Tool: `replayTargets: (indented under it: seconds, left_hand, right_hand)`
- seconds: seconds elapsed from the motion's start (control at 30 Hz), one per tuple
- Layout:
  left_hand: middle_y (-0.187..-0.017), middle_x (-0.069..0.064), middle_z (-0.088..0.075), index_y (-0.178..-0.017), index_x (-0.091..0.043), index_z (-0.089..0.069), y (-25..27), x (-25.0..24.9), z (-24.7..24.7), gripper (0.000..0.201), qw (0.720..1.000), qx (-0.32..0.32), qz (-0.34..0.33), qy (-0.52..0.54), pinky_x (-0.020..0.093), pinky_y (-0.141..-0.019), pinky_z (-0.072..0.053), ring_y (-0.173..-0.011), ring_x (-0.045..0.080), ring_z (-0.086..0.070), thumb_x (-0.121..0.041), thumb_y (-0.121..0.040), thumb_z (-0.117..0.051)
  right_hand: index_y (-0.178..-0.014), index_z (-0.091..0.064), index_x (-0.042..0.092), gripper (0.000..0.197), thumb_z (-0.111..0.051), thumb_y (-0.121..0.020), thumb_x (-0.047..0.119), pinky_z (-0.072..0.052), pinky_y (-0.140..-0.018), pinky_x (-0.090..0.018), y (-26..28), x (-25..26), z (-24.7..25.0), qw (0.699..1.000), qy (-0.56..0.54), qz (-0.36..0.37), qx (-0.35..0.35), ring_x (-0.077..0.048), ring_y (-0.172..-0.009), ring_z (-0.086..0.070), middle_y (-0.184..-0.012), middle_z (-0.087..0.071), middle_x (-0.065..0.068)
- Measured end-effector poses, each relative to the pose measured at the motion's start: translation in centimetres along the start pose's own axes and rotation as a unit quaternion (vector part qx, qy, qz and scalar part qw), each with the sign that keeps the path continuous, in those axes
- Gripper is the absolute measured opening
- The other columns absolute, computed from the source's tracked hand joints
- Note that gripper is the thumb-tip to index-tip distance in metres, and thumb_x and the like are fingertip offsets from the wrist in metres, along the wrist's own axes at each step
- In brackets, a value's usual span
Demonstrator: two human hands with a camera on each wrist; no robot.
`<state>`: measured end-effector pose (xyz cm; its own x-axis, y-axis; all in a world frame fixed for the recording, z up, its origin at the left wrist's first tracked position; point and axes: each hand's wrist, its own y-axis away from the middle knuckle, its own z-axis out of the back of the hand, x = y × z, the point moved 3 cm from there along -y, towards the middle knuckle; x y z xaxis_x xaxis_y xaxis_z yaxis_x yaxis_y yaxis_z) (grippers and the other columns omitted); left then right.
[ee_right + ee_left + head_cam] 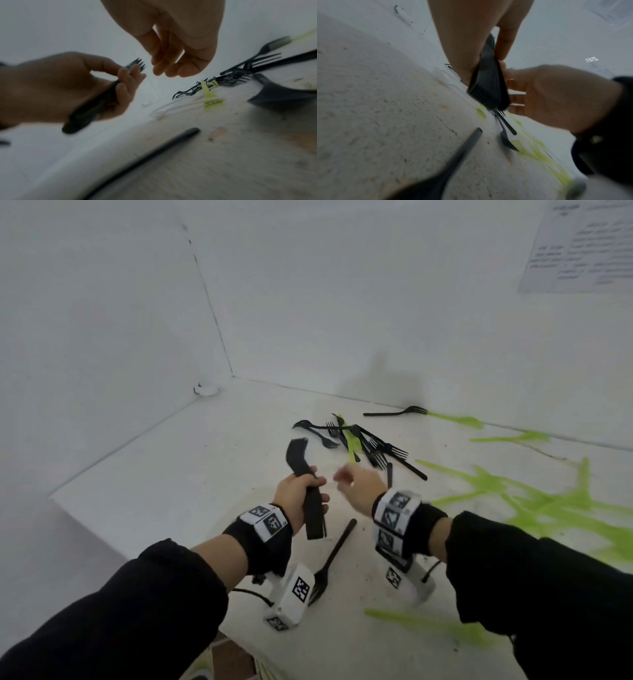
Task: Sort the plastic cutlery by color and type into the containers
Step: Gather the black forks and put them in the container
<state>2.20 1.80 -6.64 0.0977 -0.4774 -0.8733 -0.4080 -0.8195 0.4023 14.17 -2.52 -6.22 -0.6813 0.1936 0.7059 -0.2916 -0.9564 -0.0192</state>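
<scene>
The left hand, near the centre of the head view, has its fingers curled round a thick bundle of black forks, stacked flat on one another, matte black, tines fanned at the top and handle ends sticking out below the palm; the left wrist view shows the ribbed edges of the handles packed too tightly to count. The right hand hangs just to the right of the bundle, apart from it, fingers loosely bent with tips drawn toward each other and holding nothing; it is motion-blurred in the head view, but the right wrist view shows its palm bare. Above the hands, in the middle of the frame, a tangled pile of black forks lies on the white table, with one green piece crossing through it; the overlap keeps the pile's number uncertain, though at least six sets of tines show. One black fork lies alone by the back wall in the upper right, and another single black fork lies below the hands, its tines partly covered by the left wrist camera. The green cutlery spread over the right side is smeared by blur, so neither type nor number can be made out, and a further green streak at the lower edge is equally unclear. A printed sheet in the upper right corner is unreadable.
</scene>
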Motion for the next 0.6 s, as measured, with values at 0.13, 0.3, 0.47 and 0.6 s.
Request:
replayTargets:
  seconds: [0.13, 0.3, 0.47, 0.6]
  left_hand:
    - [-0.072, 0.004, -0.055, -0.087, -0.011, -0.050, -1.6, -1.0, 2.1, 0.010, 0.998, -0.050, -0.039, 0.012, 0.023, -0.046, -0.043, -0.037, 0.013, -0.050, -0.016, -0.096, -0.050]
    - [-0.075, 0.004, -0.054, -0.086, -0.010, -0.052, -2.9, -1.3, 1.8, 0.011, 0.997, -0.042, -0.054, 0.023, 0.026, -0.046, -0.049, -0.050, 0.018, -0.055, -0.015, -0.096, -0.051]
    - [-0.073, 0.005, -0.051, -0.085, -0.009, -0.053, -4.1, -1.3, 1.1, 0.011, 0.996, -0.055, -0.065, 0.032, 0.032, -0.055, -0.046, -0.059, 0.020, -0.049, -0.014, -0.095, -0.052]
    - [-0.075, 0.006, -0.050, -0.084, -0.010, -0.052, -4.8, -0.8, 0.5, 0.012, 0.996, -0.060, -0.053, 0.049, 0.032, -0.056, -0.043, -0.060, 0.021, -0.048, -0.014, -0.096, -0.051]
  right_hand:
    - [-0.114, -0.063, 0.031, 0.027, -0.052, -0.091, 0.020, -0.034, -0.095, -0.037, 2.8, -0.2, -3.3, 0.889, 0.309, 0.176, 0.287, -0.023, -0.114, -0.041, -0.128, -0.051, 0.002]
    - [-0.115, -0.064, 0.021, 0.026, -0.049, -0.093, 0.021, -0.033, -0.095, -0.038, 2.9, -0.1, -2.9, 0.856, 0.347, 0.203, 0.326, -0.024, -0.116, -0.044, -0.122, -0.055, -0.004]
    - [-0.117, -0.058, 0.004, 0.026, -0.044, -0.096, 0.011, -0.032, -0.096, -0.027, 1.3, -2.0, 1.1, 0.946, 0.238, 0.078, 0.207, -0.028, -0.118, -0.046, -0.124, -0.051, -0.015]
    - [-0.120, -0.055, 0.004, 0.029, -0.036, -0.099, 0.010, -0.033, -0.078, -0.022, 0.5, -3.9, 5.7, 0.994, 0.079, -0.068, -0.030, -0.025, -0.104, -0.050, -0.114, -0.052, -0.011]
